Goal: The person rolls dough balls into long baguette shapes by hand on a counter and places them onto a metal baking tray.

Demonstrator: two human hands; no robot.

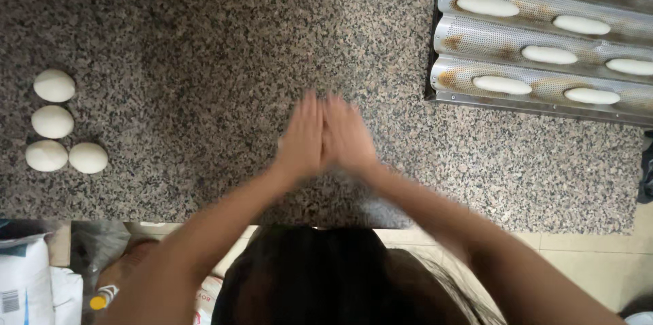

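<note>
**Hands flat, side by side on granite counter**

Left hand (301, 136) and right hand (350, 136) open, fingers extended, pressed palm-down, thumbs touching. Motion-blurred; anything underneath hidden, cannot tell. Fingers pointing far. Four round dough balls (53, 122) well apart at left. Perforated baguette tray (476, 100) far right, with oblong dough pieces (502, 84) long axis left-right.
</note>
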